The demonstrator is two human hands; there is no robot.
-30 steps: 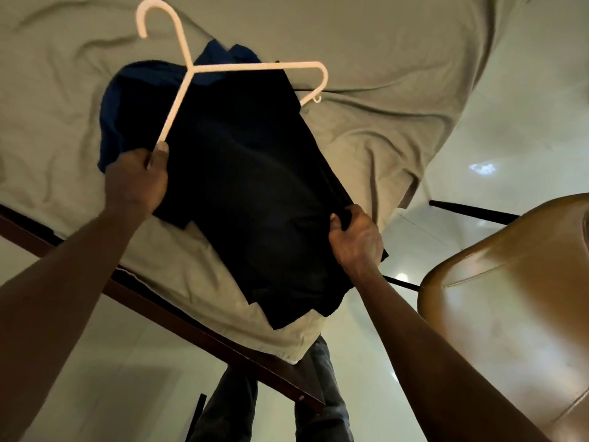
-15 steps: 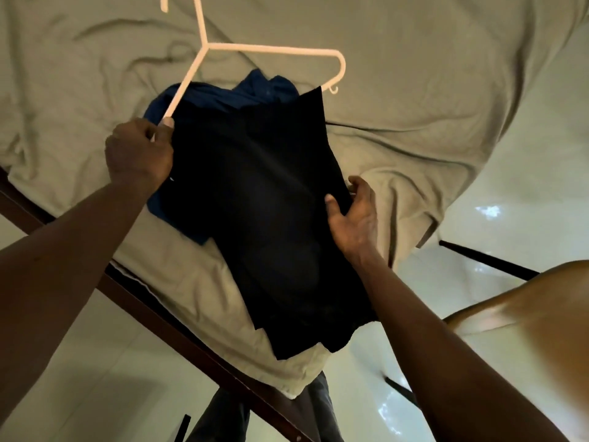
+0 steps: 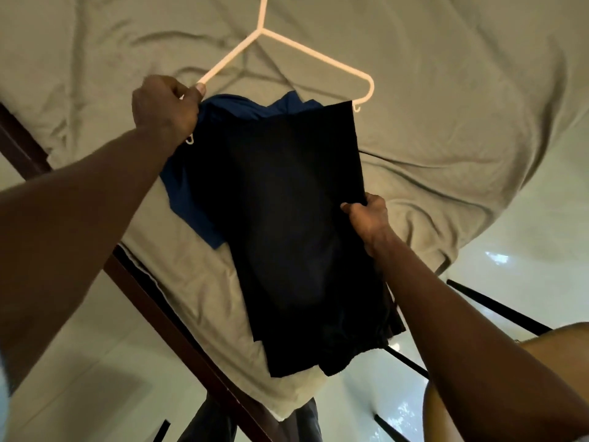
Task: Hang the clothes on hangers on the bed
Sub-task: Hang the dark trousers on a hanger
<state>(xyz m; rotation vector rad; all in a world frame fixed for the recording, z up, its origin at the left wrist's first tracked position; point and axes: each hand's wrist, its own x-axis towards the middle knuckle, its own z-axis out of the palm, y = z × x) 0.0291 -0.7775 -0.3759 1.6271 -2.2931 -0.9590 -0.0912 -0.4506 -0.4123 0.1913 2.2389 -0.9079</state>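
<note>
A folded black garment (image 3: 296, 224) lies over a blue garment (image 3: 191, 202) on the grey-sheeted bed (image 3: 446, 106). My left hand (image 3: 164, 108) grips the left end of a white plastic hanger (image 3: 306, 52) held above the clothes' top edge; its hook runs out of the top of the view. My right hand (image 3: 366, 218) pinches the right edge of the black garment about halfway down. The hanger's lower bar is hidden behind the fabric.
The bed's dark wooden frame (image 3: 159, 320) runs diagonally at the lower left. A brown leather chair (image 3: 510, 393) with black legs stands at the lower right on a glossy pale floor (image 3: 526, 250). My trouser legs (image 3: 210, 422) show at the bottom.
The hanger has moved up and away over the bed. My right hand went from an open touch on the black garment to a pinch on its right edge.
</note>
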